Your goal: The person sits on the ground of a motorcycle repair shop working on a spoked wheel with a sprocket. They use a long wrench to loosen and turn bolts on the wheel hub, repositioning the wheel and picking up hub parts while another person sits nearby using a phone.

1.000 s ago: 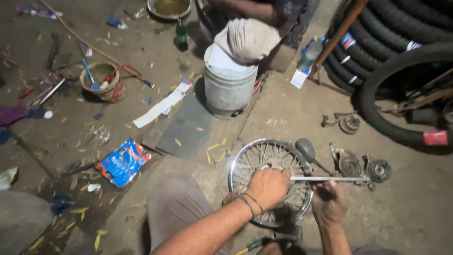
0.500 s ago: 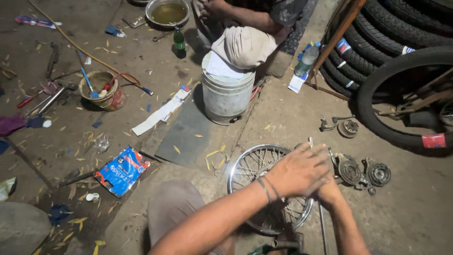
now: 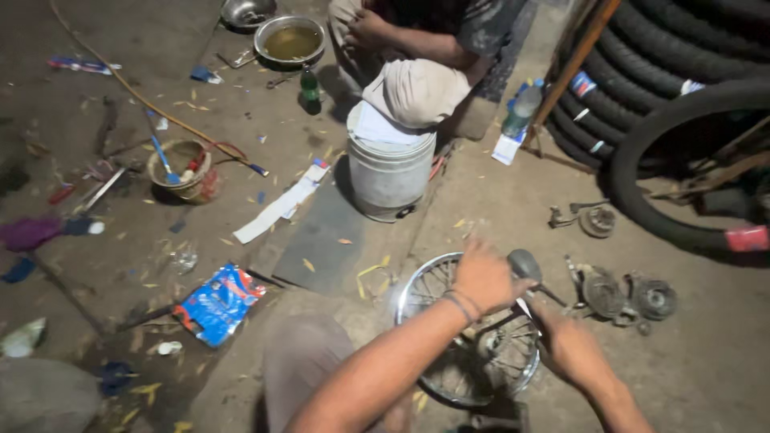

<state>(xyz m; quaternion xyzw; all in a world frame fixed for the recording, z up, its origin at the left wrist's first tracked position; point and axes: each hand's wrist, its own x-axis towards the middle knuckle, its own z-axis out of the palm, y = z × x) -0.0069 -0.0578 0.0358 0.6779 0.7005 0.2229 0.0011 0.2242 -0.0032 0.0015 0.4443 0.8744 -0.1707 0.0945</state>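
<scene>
Spoked wheel (image 3: 469, 353) lies flat on the concrete floor (image 3: 706, 369), directly below the camera, chrome rim facing up, spokes visible on both sides of the forearms.

Left hand (image 3: 481, 277): rests over the upper part of the wheel, fingers curled, knuckles up; a dark band sits at the wrist. It is blurred, so I cannot tell whether the fingers grip anything. A rounded grey metal piece (image 3: 525, 263) sits just beside the knuckles, with a thin rod running from it toward the right.

Right hand (image 3: 565, 345): at the wheel's right edge, fingers folded inward; what it grips, if anything, cannot be made out.

Surroundings:
- Hub parts and round metal fittings (image 3: 630, 295) lie on the floor just right of the wheel.
- Grey bucket (image 3: 391, 172) stands beyond the wheel; a second person's knee (image 3: 417, 92) is above it.
- Dark mat (image 3: 321, 240) lies left of the bucket, a blue packet (image 3: 218, 303) further left.
- Pan of yellowish liquid (image 3: 290, 40) near the top edge.
- Stacked black tyres (image 3: 682, 72) at upper right.
</scene>
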